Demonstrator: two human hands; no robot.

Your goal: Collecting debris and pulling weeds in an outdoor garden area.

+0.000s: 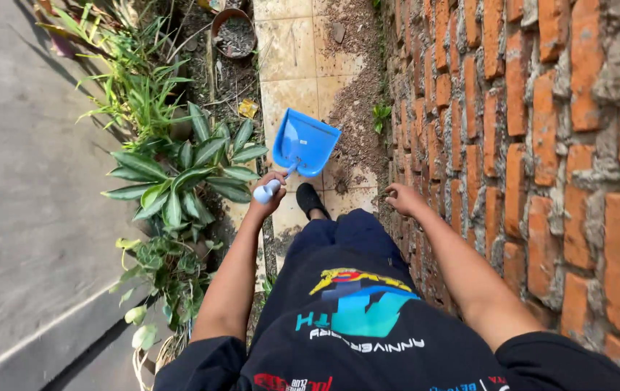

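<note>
Tiled path (pixel 292 54): blue dustpan (pixel 305 142) in left hand (pixel 269 190).

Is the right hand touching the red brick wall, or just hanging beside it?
Cannot tell. In the head view the right hand hangs open right at the rough red brick wall, fingertips overlapping its base, but no contact or gap shows plainly.

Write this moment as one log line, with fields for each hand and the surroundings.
left hand: grips blue dustpan by handle | right hand: empty, beside brick wall | ground: tiled path, scattered soil | left: plants
</note>
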